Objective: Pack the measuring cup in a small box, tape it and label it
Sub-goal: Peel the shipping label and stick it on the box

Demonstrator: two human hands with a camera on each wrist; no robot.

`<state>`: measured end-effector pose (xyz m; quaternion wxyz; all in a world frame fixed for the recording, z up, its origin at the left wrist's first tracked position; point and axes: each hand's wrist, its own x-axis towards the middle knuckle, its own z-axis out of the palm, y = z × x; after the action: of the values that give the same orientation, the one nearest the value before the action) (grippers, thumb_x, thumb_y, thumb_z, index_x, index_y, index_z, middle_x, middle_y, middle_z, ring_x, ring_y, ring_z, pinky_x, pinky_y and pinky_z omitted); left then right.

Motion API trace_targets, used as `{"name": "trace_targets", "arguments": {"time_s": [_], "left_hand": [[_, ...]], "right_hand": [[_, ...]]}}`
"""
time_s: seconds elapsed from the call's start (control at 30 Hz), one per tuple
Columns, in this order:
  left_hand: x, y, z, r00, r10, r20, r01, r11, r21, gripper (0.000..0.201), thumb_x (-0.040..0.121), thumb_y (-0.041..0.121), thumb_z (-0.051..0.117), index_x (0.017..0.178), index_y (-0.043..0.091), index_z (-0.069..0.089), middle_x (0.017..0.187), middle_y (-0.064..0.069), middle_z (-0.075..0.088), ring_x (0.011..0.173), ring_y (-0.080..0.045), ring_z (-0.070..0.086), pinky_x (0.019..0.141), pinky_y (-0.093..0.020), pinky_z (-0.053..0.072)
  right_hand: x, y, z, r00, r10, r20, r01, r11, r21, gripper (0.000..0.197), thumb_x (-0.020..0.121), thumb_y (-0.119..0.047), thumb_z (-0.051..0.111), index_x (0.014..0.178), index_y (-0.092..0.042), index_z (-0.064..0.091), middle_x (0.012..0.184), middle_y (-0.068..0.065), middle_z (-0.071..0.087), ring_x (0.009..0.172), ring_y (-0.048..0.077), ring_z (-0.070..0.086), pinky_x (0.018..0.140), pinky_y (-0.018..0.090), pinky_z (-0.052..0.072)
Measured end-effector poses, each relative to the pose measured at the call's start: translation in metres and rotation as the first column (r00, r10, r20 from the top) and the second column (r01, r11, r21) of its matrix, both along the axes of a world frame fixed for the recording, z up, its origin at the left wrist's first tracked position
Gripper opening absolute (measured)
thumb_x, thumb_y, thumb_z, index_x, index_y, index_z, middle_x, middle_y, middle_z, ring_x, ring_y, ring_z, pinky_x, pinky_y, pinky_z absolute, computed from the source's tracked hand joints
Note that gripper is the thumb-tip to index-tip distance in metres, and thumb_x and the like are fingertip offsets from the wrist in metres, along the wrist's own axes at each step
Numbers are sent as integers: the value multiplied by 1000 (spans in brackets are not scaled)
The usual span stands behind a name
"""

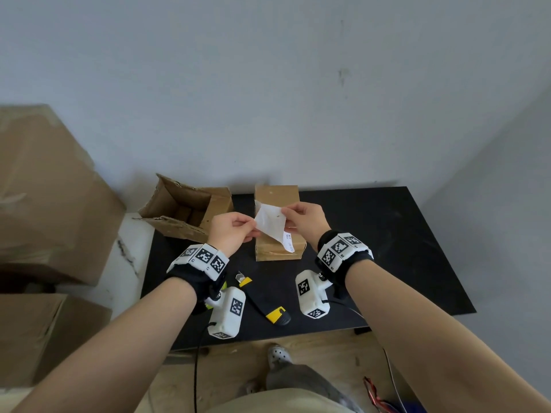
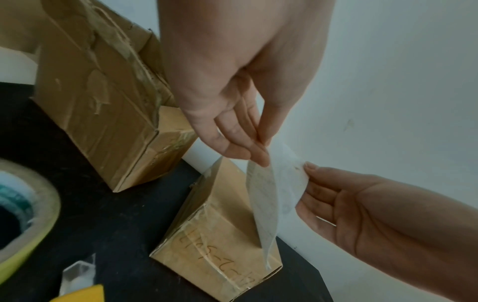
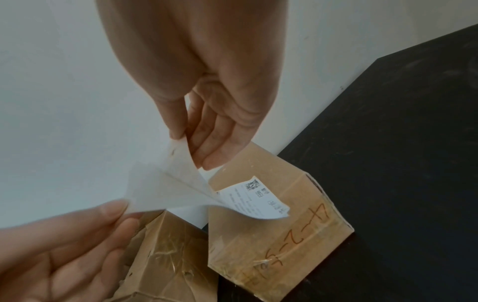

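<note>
In the head view the small box (image 1: 277,222) lies closed and taped on the black tabletop (image 1: 387,248), and both hands hover just above it: the left hand (image 1: 231,234) and the right hand (image 1: 307,220) each pinch a side of the white label (image 1: 272,226), which hangs over the box top with its printed end curling down. Left of the small box an open carton (image 1: 185,207) stands with its flaps up; its inside is shadowed and I cannot tell what it holds. Nearer the person than the small box lies a yellow-and-black utility knife (image 1: 262,299). The measuring cup is not visible; the box's flaps are sealed. In the left wrist view the left fingers (image 2: 240,143) nip the label's top edge (image 2: 274,194) while the right thumb presses its far side; handwritten marks show under clear tape on the small box (image 2: 220,245), and a tape roll (image 2: 28,204) sits left of it. In the right wrist view the right fingers (image 3: 178,126) grip one layer of the label (image 3: 178,190), the left fingers (image 3: 113,216) another, the sheet parting into two layers above the small box (image 3: 284,235).
</note>
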<state>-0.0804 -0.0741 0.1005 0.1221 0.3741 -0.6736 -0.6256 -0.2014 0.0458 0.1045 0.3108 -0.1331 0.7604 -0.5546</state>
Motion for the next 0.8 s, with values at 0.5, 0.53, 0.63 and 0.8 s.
{"name": "trace_targets", "arguments": {"time_s": [0.5,0.53,0.63,0.8], "left_hand": [[38,0,-45,959,228,170,-222,973,-58,10,85,0,60,80,7,63,82,-15,70,70,-21,70,76,-34,57],[39,1,-48,957,224,183,-213,974,-78,13,85,0,60,76,10,63,79,-14,70,69,-20,70,78,-37,57],[44,4,-53,951,211,227,-188,975,-119,12,85,2,61,77,11,63,73,-9,70,67,-18,70,80,-40,57],[47,9,-54,932,221,288,-176,969,-173,7,85,3,61,81,6,66,74,-10,71,68,-17,69,81,-35,55]], "right_hand": [[-4,35,-14,932,-362,5,362,932,11,15,95,-10,49,104,-4,59,101,16,66,91,28,67,74,36,58],[-4,38,-14,926,-379,5,379,926,13,15,95,-10,48,104,-5,59,101,16,66,92,28,67,73,35,58],[-7,48,-14,906,-424,-14,424,905,12,15,95,-11,48,104,-5,59,101,14,64,92,27,66,67,30,58],[-15,64,-13,860,-508,-50,510,860,12,15,95,-12,49,104,-5,58,102,15,64,87,26,68,61,29,57]]}}
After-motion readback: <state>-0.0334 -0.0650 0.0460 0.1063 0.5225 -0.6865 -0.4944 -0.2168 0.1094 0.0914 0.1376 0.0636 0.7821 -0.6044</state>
